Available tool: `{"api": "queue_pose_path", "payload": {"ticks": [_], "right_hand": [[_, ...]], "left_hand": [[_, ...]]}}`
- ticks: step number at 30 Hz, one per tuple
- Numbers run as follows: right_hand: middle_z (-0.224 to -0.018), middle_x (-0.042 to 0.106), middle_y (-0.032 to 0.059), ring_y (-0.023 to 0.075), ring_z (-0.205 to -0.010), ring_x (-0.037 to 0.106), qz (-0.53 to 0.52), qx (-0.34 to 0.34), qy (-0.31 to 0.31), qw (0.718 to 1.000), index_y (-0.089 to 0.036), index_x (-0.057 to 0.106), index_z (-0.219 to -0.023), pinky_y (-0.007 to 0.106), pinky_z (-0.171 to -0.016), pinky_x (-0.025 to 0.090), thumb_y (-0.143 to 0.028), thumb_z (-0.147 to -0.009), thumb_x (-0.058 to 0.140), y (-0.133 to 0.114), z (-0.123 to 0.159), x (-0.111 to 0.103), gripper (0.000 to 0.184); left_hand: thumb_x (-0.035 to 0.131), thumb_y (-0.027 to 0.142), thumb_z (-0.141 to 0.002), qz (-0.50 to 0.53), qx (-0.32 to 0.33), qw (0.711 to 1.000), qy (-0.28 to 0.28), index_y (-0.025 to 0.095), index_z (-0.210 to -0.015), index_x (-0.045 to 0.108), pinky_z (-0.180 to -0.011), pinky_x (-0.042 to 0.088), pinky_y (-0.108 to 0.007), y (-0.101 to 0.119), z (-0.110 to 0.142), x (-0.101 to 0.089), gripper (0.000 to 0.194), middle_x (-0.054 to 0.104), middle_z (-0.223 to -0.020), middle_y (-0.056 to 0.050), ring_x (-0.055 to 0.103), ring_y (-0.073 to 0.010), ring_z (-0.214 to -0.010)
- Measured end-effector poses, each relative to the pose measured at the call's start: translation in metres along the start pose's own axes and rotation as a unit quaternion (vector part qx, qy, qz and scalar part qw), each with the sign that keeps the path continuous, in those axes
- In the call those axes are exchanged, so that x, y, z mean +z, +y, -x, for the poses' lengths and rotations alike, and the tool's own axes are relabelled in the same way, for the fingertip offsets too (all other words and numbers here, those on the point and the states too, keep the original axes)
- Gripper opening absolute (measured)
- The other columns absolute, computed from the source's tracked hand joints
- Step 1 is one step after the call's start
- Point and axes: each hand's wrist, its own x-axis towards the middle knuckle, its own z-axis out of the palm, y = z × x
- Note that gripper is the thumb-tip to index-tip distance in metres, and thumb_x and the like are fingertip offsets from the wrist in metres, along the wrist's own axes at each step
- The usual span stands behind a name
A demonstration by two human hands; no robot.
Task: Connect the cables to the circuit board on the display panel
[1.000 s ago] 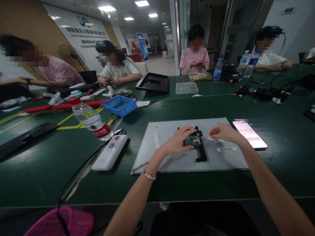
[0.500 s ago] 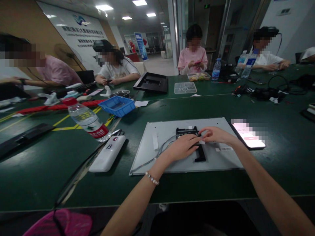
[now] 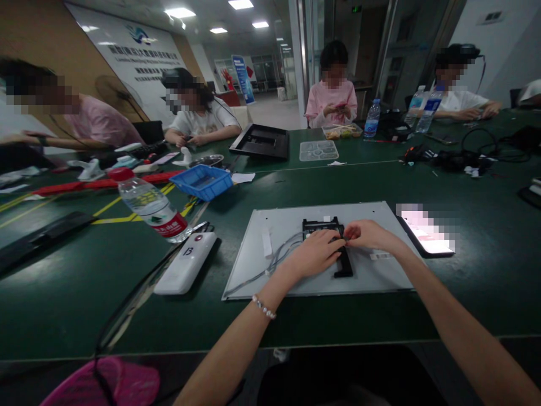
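Note:
A flat grey display panel [image 3: 270,276] lies on the table before me. On its middle sits a black plastic bracket [image 3: 345,264], its centre covered by my hands. My left hand [image 3: 318,252] lies across the bracket, fingers stretched toward its right side. Close against those fingertips, my right hand [image 3: 364,234] is closed in a pinch at the bracket's right edge; what it pinches is hidden. Grey cables [image 3: 284,251] run from the bracket toward the panel's lower left corner. A white strip [image 3: 267,242] is on the panel's left part.
A lit phone [image 3: 429,234] lies right of the panel. To the left are a white power bank [image 3: 186,264], a water bottle [image 3: 154,206] and a blue basket [image 3: 203,181]. Farther back stands a black tray-like housing [image 3: 262,142]. Several people sit around the table.
My right hand moved left from the panel's right part, where it held a small white piece, to the bracket. My left hand shifted slightly over the bracket, covering the green circuit board; the grey cables came into view.

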Motion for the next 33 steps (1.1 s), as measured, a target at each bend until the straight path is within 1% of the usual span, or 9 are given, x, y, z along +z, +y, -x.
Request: {"api": "queue_pose_path", "payload": {"ticks": [4,7,10,14,18,22,28,30,33], "right_hand": [[-0.078,0.068,0.0027,0.0181,-0.074,0.064,0.005,0.005,-0.001,1.000,-0.018,0.066,-0.081,0.031,-0.072,0.050,-0.026,-0.066,0.065,-0.005,0.003,-0.003,0.017],[-0.080,0.068,0.0033,0.0182,-0.077,0.064,0.001,-0.001,0.014,1.000,-0.018,0.066,-0.082,0.031,-0.074,0.049,-0.027,-0.068,0.064,-0.012,0.008,-0.008,0.017],[-0.081,0.069,0.0040,0.0183,-0.078,0.063,-0.004,0.006,0.021,1.000,-0.018,0.066,-0.082,0.031,-0.073,0.048,-0.027,-0.070,0.061,-0.017,0.011,-0.012,0.016],[-0.085,0.069,0.0047,0.0185,-0.080,0.063,0.005,-0.001,0.028,1.000,-0.019,0.067,-0.084,0.032,-0.074,0.048,-0.030,-0.076,0.056,-0.020,0.012,-0.012,0.018],[-0.089,0.069,0.0050,0.0191,-0.083,0.063,0.014,-0.012,0.014,1.000,-0.019,0.067,-0.087,0.033,-0.077,0.047,-0.031,-0.080,0.054,-0.023,0.014,-0.011,0.019],[-0.086,0.069,0.0046,0.0190,-0.082,0.063,0.022,-0.018,0.020,0.999,-0.019,0.067,-0.085,0.032,-0.076,0.046,-0.031,-0.081,0.052,-0.025,0.014,-0.010,0.020],[-0.082,0.069,0.0048,0.0183,-0.076,0.063,0.031,-0.028,0.039,0.998,-0.018,0.068,-0.084,0.030,-0.072,0.046,-0.031,-0.082,0.051,-0.024,0.013,-0.010,0.021],[-0.082,0.069,0.0047,0.0183,-0.075,0.063,0.045,-0.029,0.061,0.997,-0.019,0.068,-0.084,0.030,-0.071,0.046,-0.031,-0.083,0.051,-0.025,0.013,-0.010,0.021],[-0.085,0.069,0.0047,0.0190,-0.078,0.062,0.061,-0.047,0.115,0.990,-0.020,0.067,-0.087,0.031,-0.071,0.046,-0.031,-0.084,0.050,-0.028,0.013,-0.008,0.021]], "left_hand": [[0.043,0.030,-0.093,0.015,0.003,1.000,0.005,0.023,-0.126,0.047,-0.099,0.035,-0.039,-0.005,0.002,-0.009,0.034,0.051,-0.123,-0.007,0.047,-0.0224,-0.114],[0.045,0.036,-0.092,0.022,-0.039,0.998,0.037,0.025,-0.128,0.046,-0.101,0.033,-0.040,-0.022,0.008,-0.022,0.038,0.050,-0.125,-0.006,0.045,-0.0235,-0.116],[0.042,0.036,-0.092,-0.013,-0.140,0.986,0.090,0.022,-0.125,0.050,-0.101,0.032,-0.042,-0.051,0.021,-0.036,0.036,0.051,-0.123,-0.009,0.044,-0.0257,-0.116],[0.041,0.033,-0.091,-0.091,-0.312,0.936,0.136,0.021,-0.118,0.055,-0.095,0.037,-0.039,-0.090,0.049,-0.045,0.033,0.053,-0.117,-0.010,0.049,-0.0264,-0.109],[0.043,0.044,-0.088,-0.066,-0.415,0.904,0.083,0.019,-0.108,0.061,-0.080,0.044,-0.034,-0.116,0.075,-0.045,0.037,0.057,-0.110,-0.011,0.058,-0.0248,-0.094],[0.048,0.053,-0.080,0.049,-0.410,0.910,0.018,0.019,-0.092,0.066,-0.074,0.044,-0.029,-0.132,0.089,-0.045,0.040,0.064,-0.092,-0.007,0.060,-0.0216,-0.082],[0.058,0.039,-0.066,0.151,-0.379,0.912,-0.032,0.019,-0.079,0.068,-0.067,0.043,-0.026,-0.131,0.093,-0.056,0.026,0.066,-0.076,-0.002,0.060,-0.0183,-0.072],[0.057,0.040,-0.067,0.177,-0.386,0.905,-0.017,0.018,-0.074,0.068,-0.065,0.042,-0.026,-0.125,0.092,-0.062,0.026,0.064,-0.069,-0.001,0.058,-0.0173,-0.067],[0.057,0.045,-0.069,0.230,-0.408,0.881,0.064,0.016,-0.080,0.069,-0.059,0.040,-0.024,-0.116,0.089,-0.070,0.034,0.062,-0.067,-0.002,0.054,-0.0146,-0.063]]}}
